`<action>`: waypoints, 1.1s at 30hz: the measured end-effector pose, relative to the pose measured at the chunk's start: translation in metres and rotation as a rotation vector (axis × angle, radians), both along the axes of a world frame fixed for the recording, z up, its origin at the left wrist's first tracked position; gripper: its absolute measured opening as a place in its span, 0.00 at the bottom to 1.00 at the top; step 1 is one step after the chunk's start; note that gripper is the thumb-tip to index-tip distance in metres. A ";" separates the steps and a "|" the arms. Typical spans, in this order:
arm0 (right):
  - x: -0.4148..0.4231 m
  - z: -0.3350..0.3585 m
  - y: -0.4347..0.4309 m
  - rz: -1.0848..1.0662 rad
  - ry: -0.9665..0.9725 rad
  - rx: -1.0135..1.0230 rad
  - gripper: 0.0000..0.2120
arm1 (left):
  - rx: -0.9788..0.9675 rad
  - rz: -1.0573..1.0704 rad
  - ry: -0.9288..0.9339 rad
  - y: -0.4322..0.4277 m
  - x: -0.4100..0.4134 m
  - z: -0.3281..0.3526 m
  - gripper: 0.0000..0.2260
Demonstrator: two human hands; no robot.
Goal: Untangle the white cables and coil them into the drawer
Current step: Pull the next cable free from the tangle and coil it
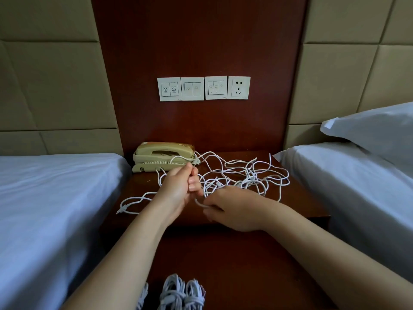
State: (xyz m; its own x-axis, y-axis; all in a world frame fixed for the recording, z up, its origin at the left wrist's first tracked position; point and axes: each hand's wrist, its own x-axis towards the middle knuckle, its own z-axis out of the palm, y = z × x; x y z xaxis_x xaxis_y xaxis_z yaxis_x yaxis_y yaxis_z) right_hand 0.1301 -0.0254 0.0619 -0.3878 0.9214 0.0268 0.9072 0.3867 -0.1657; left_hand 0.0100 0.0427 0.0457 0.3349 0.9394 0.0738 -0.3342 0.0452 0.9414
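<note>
Bare left hand [178,189], bare right hand [232,209]; forearms [134,238] bare too.

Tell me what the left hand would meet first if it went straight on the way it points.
Likely the telephone: the left hand, gripping the white cables, points forward at its right end, close ahead. Depth is hard to judge from one view.

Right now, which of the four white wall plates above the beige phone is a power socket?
The rightmost white plastic wall plate: it has plug holes; the three switch plates left of it carry only rocker buttons.
</note>
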 end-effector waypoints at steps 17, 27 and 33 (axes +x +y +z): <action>0.024 0.010 0.017 -0.042 0.554 0.245 0.13 | 0.206 -0.202 0.343 -0.017 0.005 -0.008 0.19; 0.025 -0.004 0.031 -0.076 0.876 0.269 0.18 | 0.043 -0.446 0.184 -0.025 0.005 0.004 0.25; 0.021 -0.023 0.041 -0.084 0.869 0.221 0.17 | 0.073 -0.444 0.099 -0.027 -0.001 0.006 0.19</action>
